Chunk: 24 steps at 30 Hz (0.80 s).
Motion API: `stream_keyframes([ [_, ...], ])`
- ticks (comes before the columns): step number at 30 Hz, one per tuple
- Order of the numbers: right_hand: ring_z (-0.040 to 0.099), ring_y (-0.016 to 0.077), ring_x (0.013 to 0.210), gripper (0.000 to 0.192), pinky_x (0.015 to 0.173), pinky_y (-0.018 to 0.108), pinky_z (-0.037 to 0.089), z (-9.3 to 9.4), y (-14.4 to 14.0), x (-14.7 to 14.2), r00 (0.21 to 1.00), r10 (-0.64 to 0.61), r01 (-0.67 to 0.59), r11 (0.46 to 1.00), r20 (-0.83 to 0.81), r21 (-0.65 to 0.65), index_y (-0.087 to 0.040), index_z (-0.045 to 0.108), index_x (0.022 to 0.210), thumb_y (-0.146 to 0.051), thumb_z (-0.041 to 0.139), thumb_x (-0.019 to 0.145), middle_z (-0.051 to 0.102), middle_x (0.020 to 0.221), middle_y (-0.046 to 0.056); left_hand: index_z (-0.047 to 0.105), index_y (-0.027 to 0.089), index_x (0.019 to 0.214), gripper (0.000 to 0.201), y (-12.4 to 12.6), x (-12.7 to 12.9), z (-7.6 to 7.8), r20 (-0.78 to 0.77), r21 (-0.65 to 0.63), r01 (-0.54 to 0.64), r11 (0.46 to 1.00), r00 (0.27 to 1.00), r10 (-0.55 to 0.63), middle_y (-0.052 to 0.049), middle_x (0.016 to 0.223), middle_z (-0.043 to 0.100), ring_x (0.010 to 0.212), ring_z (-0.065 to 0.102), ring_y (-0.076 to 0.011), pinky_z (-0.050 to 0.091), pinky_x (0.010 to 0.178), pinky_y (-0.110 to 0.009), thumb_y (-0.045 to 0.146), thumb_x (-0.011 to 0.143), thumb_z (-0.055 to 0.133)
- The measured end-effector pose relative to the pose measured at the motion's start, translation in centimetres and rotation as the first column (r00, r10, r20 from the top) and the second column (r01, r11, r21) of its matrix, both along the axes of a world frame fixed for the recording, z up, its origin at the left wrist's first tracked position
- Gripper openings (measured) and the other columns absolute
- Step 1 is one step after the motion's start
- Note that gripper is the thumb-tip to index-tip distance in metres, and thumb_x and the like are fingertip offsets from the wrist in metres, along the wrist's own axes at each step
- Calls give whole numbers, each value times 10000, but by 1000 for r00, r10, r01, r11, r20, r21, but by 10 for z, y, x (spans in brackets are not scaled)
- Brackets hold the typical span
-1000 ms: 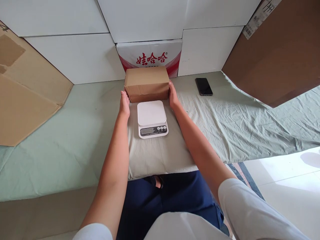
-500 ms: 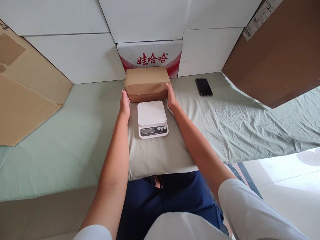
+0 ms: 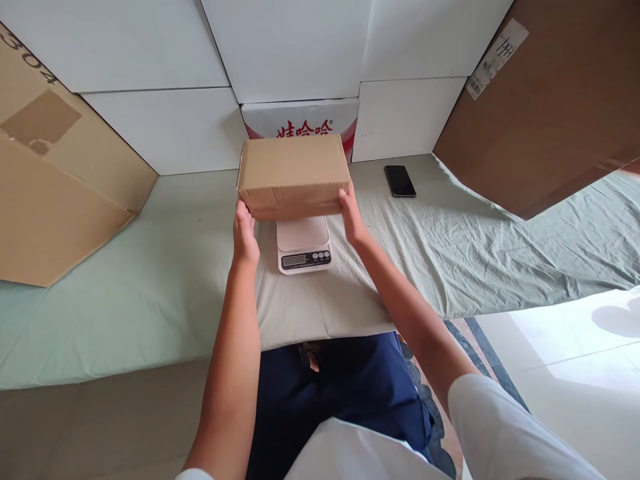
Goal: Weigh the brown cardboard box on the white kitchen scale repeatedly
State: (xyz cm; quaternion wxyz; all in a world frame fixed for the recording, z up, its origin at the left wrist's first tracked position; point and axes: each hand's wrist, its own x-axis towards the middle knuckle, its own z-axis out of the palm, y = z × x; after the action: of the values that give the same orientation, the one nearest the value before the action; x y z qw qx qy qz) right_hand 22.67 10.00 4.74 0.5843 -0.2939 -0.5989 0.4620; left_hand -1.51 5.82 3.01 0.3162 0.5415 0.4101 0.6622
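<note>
Pale panels [image 3: 160, 133] form the back wall in the head view, above a surface covered with green cloth [image 3: 185, 280]. Large cartons stand at either side: a tan carton [image 3: 55, 213] on the left and a brown carton [image 3: 545, 120] on the right. One printed carton [image 3: 260, 119] stands at the rear centre. A phone [image 3: 400, 181] lies on the cloth, right of the hands.

Both hands are apart from each other and clamped on opposite ends of a cardboard box [image 3: 294, 177]. Left hand [image 3: 245, 235]: against the left end, at the lower front corner. Right hand [image 3: 353, 217]: at the right end, thumb on the front face. The box's long axis runs left to right, from hand to hand; neither hand is nearer to it.

A white scale [image 3: 303, 235] lies on the cloth, roughly midway between the hands. The box overlaps its rear part in the view; contact between them cannot be determined.
</note>
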Motion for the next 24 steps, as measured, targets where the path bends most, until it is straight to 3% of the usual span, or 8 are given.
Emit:
stream_keyframes([
  [4, 231, 259, 1654, 725, 1395, 525, 188, -19, -51, 9, 997, -24, 17, 996, -78, -86, -375, 349, 1571, -649, 510, 919, 342, 1720, -65, 544, 311, 1496, 938, -48, 10, -15, -2, -19, -15, 1000, 1000, 15, -111, 1646, 478, 1583, 375, -316, 309, 1286, -457, 927, 824, 320],
  [8, 188, 256, 1666, 676, 1406, 537, 136, -21, -67, 10, 999, -20, 16, 995, -36, -99, -394, 392, 1547, -655, 498, 932, 347, 1716, -86, 521, 322, 1513, 940, -73, 14, -27, 32, -45, -47, 998, 998, 48, -112, 1648, 472, 1574, 389, -320, 331, 1272, -471, 927, 822, 321],
  [15, 203, 260, 1659, 710, 1399, 545, 157, -25, -60, 8, 998, -37, 31, 994, -55, -109, -389, 384, 1553, -684, 482, 914, 365, 1708, -75, 507, 326, 1521, 976, -68, 14, -30, 19, -70, -47, 996, 999, 49, -113, 1661, 451, 1585, 369, -316, 309, 1285, -471, 950, 791, 334],
  [24, 284, 249, 1635, 714, 1379, 499, 244, -23, -58, 5, 999, -41, 38, 995, -25, -87, -388, 386, 1553, -704, 464, 917, 448, 1668, -57, 487, 324, 1537, 970, -65, 18, -22, -17, -70, -74, 995, 997, 73, -109, 1679, 430, 1589, 368, -288, 322, 1283, -421, 939, 804, 328],
])
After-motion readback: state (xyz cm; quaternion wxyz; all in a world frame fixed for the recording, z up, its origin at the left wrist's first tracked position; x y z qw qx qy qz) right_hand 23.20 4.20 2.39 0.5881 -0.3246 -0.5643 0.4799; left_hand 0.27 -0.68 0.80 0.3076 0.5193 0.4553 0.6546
